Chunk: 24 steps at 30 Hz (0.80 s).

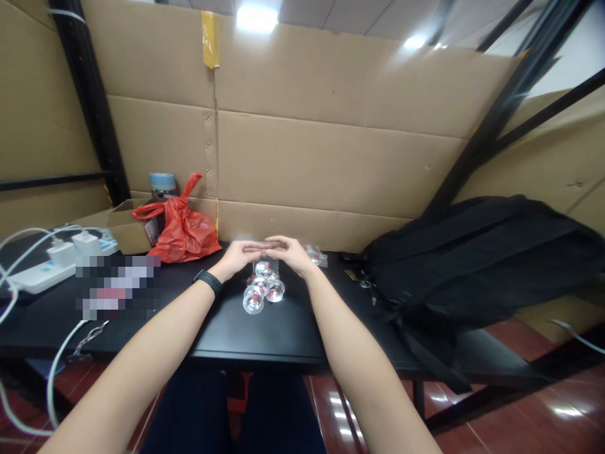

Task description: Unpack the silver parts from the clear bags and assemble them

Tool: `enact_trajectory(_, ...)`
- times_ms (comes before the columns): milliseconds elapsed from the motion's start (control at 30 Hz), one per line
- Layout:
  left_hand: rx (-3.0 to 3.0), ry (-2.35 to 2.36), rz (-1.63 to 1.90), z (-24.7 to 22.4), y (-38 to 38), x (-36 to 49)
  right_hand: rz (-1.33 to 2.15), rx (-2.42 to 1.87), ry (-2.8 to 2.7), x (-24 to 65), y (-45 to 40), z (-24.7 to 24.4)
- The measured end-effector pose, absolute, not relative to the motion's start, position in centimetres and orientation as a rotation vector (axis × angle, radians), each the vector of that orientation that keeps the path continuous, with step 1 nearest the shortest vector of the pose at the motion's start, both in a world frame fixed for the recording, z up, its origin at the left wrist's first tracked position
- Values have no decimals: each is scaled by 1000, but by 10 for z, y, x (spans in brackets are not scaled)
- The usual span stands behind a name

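My left hand (240, 257) and my right hand (289, 253) meet over the black table, with their fingertips together. Both hands' fingers are closed on something see-through that I cannot make out, perhaps thin clear plastic. Just below the fingers lies a small heap of clear round discs, several with red centres; the nearest disc (254, 301) lies flat towards me. Behind my right wrist is a small clear plastic packet (316, 255) with red bits in it. A dark watch (208, 282) is on my left wrist.
A red plastic bag (186, 230), a cardboard box (130, 227) and a blue-lidded container (163, 183) stand at the back left. A white power strip (45, 274) with cables lies further left. A black backpack (482, 258) covers the right side. Cardboard panels (331, 157) wall the back.
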<state>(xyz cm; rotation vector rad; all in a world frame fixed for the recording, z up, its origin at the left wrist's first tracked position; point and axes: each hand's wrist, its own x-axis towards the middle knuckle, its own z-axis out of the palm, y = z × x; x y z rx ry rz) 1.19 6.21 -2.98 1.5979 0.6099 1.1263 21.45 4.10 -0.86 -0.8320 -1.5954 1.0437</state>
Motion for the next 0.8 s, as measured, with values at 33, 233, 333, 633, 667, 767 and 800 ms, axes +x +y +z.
enact_trajectory(33, 1564, 605, 1157, -30, 63, 12, 1051, -829, -1602, 215, 41, -9)
enact_trajectory(233, 1536, 650, 1285, -28, 64, 13, 1017, -859, -1533, 214, 45, -12)
enact_trajectory(333, 1754, 776, 1432, -22, 60, 10, 913, -830, -1351, 211, 51, -13)
enact_trajectory(633, 2914, 925, 1105, -2, 42, 5, 973, -869, -1197, 199, 56, -22)
enact_trajectory(667, 2928, 994, 1070, -4, 44, 6, 988, -867, -1219, 196, 55, -23)
enact_trajectory(767, 2899, 1267, 1015, -12, 56, 2, 941, -951, -1287, 191, 56, -24)
enact_trajectory(800, 2874, 1362, 1008, -15, 61, -2, 904, -992, -1299, 191, 56, -24)
